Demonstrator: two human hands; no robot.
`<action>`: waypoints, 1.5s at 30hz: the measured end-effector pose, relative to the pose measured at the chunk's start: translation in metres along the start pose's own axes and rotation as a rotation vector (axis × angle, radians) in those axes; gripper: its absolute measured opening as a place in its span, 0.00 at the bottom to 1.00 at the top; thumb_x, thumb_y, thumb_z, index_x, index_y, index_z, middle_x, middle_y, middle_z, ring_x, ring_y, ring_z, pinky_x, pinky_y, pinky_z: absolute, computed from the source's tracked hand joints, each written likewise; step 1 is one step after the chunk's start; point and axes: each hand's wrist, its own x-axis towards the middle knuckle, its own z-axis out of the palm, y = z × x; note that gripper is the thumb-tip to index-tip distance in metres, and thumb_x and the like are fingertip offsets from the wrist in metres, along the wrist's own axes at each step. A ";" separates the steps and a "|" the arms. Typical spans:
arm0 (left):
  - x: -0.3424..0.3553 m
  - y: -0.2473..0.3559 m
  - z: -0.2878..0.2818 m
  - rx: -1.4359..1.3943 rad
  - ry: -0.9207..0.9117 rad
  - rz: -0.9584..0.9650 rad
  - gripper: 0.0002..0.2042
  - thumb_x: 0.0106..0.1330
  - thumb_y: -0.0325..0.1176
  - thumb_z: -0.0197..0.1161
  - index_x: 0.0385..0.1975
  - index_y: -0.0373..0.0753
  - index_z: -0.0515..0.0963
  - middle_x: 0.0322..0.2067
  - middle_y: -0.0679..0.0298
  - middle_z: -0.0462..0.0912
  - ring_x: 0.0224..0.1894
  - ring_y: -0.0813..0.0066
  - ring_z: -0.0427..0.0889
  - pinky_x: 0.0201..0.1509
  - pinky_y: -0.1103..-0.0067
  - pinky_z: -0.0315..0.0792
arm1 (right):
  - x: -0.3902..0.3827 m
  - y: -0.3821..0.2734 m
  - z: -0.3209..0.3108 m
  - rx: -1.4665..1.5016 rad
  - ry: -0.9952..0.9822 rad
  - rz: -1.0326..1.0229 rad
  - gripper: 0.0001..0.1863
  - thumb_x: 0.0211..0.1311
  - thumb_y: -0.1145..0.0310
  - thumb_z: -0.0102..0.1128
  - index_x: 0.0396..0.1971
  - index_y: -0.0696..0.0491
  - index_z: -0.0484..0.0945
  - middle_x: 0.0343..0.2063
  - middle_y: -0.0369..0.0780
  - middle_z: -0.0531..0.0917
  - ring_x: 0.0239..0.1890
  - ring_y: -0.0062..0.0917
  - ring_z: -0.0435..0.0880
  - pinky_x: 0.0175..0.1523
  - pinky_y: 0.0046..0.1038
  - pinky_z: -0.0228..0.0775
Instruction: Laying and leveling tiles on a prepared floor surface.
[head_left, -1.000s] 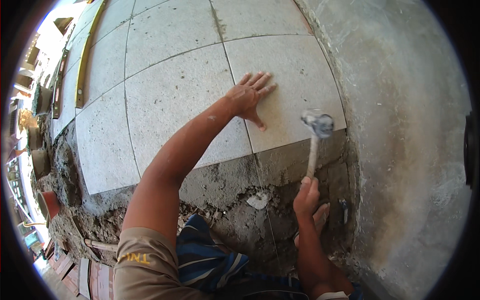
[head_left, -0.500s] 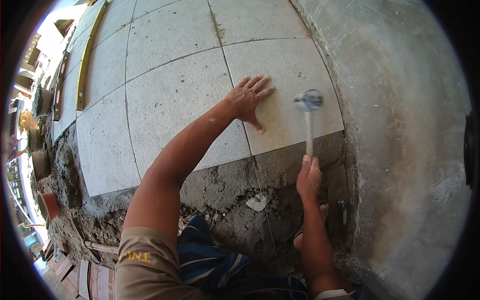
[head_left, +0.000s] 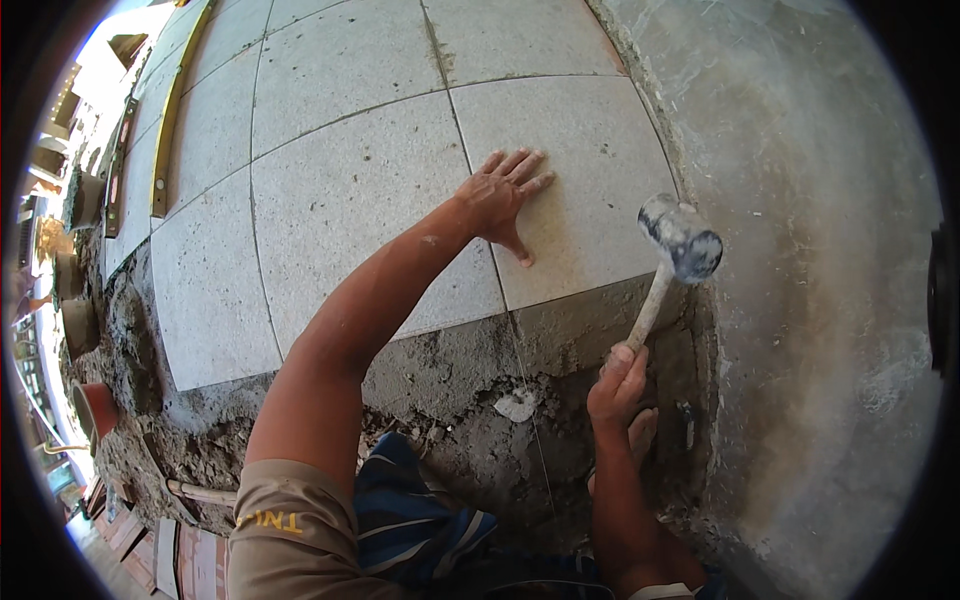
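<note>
Mallet (head_left: pixel 680 238) shifted right; left hand (head_left: pixel 495 200) unmoved

Over the last half second, the mallet head moved from above the middle of the tile (head_left: pixel 590 145) to its right edge, beside the grey wall (head_left: pixel 820 300). The tile lay right of upper centre in the frame. The right hand (head_left: pixel 618 385) kept its grip closed around the handle (head_left: pixel 652 308). The left hand's grip was open, spread flat on the tile. Judgement: the mallet was between taps. Count: one mallet; one tile under the hand; two spirit levels, one yellow (head_left: pixel 170 120), one dark (head_left: pixel 121 165), upper left.
</note>
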 end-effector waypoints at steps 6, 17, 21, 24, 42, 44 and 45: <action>-0.001 -0.010 -0.001 0.013 -0.029 -0.021 0.69 0.28 0.72 0.78 0.76 0.45 0.54 0.78 0.51 0.45 0.80 0.52 0.43 0.81 0.56 0.42 | 0.016 0.009 0.010 -0.220 -0.039 -0.177 0.19 0.79 0.55 0.45 0.39 0.59 0.73 0.22 0.46 0.77 0.23 0.42 0.77 0.29 0.39 0.66; -0.002 -0.008 0.000 -0.014 -0.003 0.002 0.69 0.26 0.72 0.79 0.75 0.46 0.57 0.77 0.51 0.49 0.79 0.51 0.46 0.80 0.56 0.43 | 0.090 -0.036 0.032 -0.268 0.019 -0.248 0.22 0.77 0.51 0.46 0.38 0.58 0.73 0.29 0.56 0.81 0.34 0.60 0.80 0.36 0.50 0.69; 0.007 0.001 -0.010 -0.010 0.047 0.018 0.65 0.26 0.69 0.80 0.73 0.47 0.62 0.74 0.52 0.56 0.77 0.52 0.52 0.78 0.56 0.50 | 0.102 -0.018 0.036 -0.351 -0.010 -0.160 0.22 0.76 0.50 0.46 0.38 0.58 0.73 0.29 0.56 0.81 0.36 0.60 0.80 0.37 0.52 0.69; 0.019 -0.003 -0.009 0.002 -0.059 -0.045 0.63 0.28 0.67 0.81 0.71 0.48 0.64 0.73 0.54 0.59 0.74 0.53 0.58 0.74 0.57 0.57 | 0.112 -0.023 0.038 -0.437 -0.066 -0.095 0.21 0.77 0.53 0.48 0.37 0.58 0.72 0.26 0.50 0.79 0.30 0.53 0.80 0.34 0.46 0.69; 0.034 0.014 -0.020 0.065 -0.181 -0.128 0.61 0.32 0.63 0.83 0.73 0.53 0.62 0.76 0.61 0.56 0.73 0.49 0.59 0.68 0.56 0.67 | 0.159 -0.188 -0.016 0.537 0.038 -0.527 0.21 0.79 0.50 0.47 0.34 0.54 0.72 0.21 0.29 0.66 0.22 0.12 0.63 0.25 0.19 0.55; 0.036 0.013 -0.025 0.103 -0.161 -0.139 0.60 0.33 0.62 0.83 0.73 0.53 0.62 0.76 0.61 0.56 0.73 0.50 0.59 0.68 0.56 0.67 | 0.154 -0.241 -0.037 0.561 0.181 -0.574 0.23 0.79 0.48 0.45 0.34 0.54 0.70 0.22 0.30 0.66 0.21 0.12 0.62 0.24 0.18 0.55; 0.039 0.015 -0.033 0.114 -0.153 -0.137 0.60 0.33 0.61 0.84 0.73 0.52 0.62 0.76 0.61 0.56 0.73 0.52 0.60 0.68 0.57 0.67 | 0.155 -0.250 -0.043 0.541 0.164 -0.555 0.23 0.79 0.48 0.45 0.34 0.54 0.70 0.22 0.30 0.66 0.21 0.12 0.62 0.24 0.18 0.55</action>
